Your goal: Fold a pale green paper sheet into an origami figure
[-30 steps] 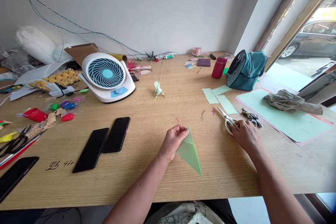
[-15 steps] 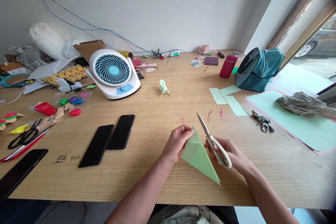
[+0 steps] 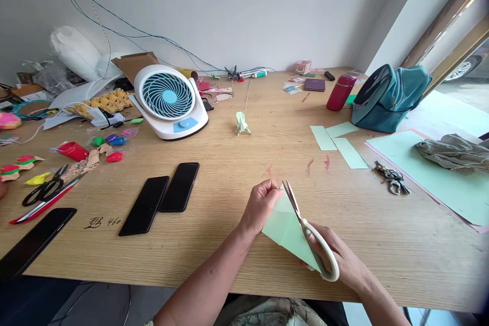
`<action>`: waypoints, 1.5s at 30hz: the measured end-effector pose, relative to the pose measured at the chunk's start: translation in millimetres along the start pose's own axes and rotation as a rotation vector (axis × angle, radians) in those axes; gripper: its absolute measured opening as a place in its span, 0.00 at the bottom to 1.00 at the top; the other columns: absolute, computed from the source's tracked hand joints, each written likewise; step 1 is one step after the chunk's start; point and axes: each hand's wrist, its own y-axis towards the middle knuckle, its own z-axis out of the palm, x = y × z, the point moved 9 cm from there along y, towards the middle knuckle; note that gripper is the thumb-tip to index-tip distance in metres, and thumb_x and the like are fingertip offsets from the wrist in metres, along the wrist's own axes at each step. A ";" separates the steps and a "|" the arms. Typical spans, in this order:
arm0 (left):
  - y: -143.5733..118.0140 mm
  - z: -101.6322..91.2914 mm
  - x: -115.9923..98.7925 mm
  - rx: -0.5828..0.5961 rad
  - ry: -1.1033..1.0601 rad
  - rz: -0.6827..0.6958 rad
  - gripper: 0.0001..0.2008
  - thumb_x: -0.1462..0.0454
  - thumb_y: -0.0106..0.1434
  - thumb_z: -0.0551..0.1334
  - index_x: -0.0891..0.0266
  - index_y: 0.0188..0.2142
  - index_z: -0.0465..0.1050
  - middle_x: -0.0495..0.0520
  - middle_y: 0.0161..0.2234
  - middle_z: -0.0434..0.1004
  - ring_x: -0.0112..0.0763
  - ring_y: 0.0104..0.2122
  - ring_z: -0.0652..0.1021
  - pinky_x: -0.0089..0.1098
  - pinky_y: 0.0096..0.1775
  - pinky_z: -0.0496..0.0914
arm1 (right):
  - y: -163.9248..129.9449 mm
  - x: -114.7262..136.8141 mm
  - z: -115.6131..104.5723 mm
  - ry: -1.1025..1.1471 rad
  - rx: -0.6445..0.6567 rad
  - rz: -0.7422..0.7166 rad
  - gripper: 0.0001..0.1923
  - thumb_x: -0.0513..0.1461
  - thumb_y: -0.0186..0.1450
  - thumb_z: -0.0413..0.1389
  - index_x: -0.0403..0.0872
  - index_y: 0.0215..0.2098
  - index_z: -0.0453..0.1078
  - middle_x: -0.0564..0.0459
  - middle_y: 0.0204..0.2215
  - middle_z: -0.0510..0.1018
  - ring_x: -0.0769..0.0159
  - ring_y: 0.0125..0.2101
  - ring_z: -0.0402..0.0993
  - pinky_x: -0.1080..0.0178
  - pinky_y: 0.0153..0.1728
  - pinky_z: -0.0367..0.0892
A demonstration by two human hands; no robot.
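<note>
Scissors meet the folded green paper.
Our left hand [image 3: 261, 207] pinches the paper [image 3: 287, 232] above the table [image 3: 229, 244] edge; our right hand [image 3: 338, 257] grips the scissors [image 3: 309, 232], blades at its tip.

We cannot see the folded pale green paper's [image 3: 284, 226] near corner behind our right hand [image 3: 338, 260]. At the wooden table's [image 3: 229, 163] left edge, a black phone [image 3: 32, 242] is cut off.

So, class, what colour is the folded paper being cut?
Pale green folded paper, seen best in the head view.
</note>
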 end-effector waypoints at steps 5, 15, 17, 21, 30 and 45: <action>-1.1 0.8 2.8 0.006 -0.034 -0.047 0.15 0.60 0.58 0.60 0.60 0.22 0.55 0.42 0.18 0.55 0.21 0.19 0.57 0.25 0.24 0.52 | -2.2 0.7 9.5 0.022 0.045 -0.009 0.29 0.63 0.65 0.47 0.47 0.28 0.65 0.55 0.21 0.69 0.66 0.24 0.63 0.64 0.26 0.62; -0.6 3.8 4.7 0.017 -0.083 -0.077 0.14 0.60 0.57 0.60 0.60 0.21 0.56 0.42 0.18 0.56 0.21 0.19 0.57 0.26 0.24 0.52 | -2.6 0.4 13.5 0.027 0.097 -0.037 0.28 0.61 0.67 0.44 0.48 0.26 0.59 0.55 0.21 0.68 0.68 0.23 0.60 0.66 0.24 0.58; -1.2 5.3 5.8 0.029 -0.079 -0.076 0.14 0.59 0.58 0.60 0.60 0.22 0.57 0.43 0.18 0.56 0.22 0.19 0.57 0.26 0.24 0.53 | -3.3 0.6 13.2 0.013 0.092 -0.037 0.28 0.61 0.68 0.43 0.48 0.26 0.59 0.55 0.21 0.67 0.68 0.23 0.60 0.65 0.24 0.57; -2.3 6.7 6.2 0.038 -0.074 -0.069 0.14 0.59 0.59 0.59 0.60 0.22 0.57 0.43 0.18 0.56 0.22 0.20 0.57 0.26 0.24 0.52 | -3.9 1.4 13.3 -0.006 0.090 -0.038 0.27 0.60 0.69 0.42 0.48 0.27 0.58 0.56 0.20 0.66 0.69 0.22 0.59 0.65 0.24 0.56; -1.8 6.1 6.2 0.022 -0.075 -0.089 0.14 0.59 0.58 0.60 0.61 0.22 0.58 0.43 0.18 0.57 0.21 0.19 0.58 0.26 0.24 0.53 | -1.4 -2.4 14.1 0.031 0.086 -0.018 0.27 0.61 0.68 0.45 0.47 0.27 0.60 0.56 0.19 0.66 0.69 0.21 0.59 0.66 0.22 0.56; -1.2 4.9 8.2 0.015 -0.088 -0.072 0.14 0.59 0.58 0.61 0.61 0.22 0.58 0.43 0.18 0.57 0.21 0.19 0.58 0.25 0.23 0.53 | -2.0 -4.8 15.5 0.068 0.071 -0.009 0.28 0.62 0.66 0.46 0.47 0.27 0.61 0.56 0.18 0.66 0.69 0.20 0.60 0.66 0.20 0.56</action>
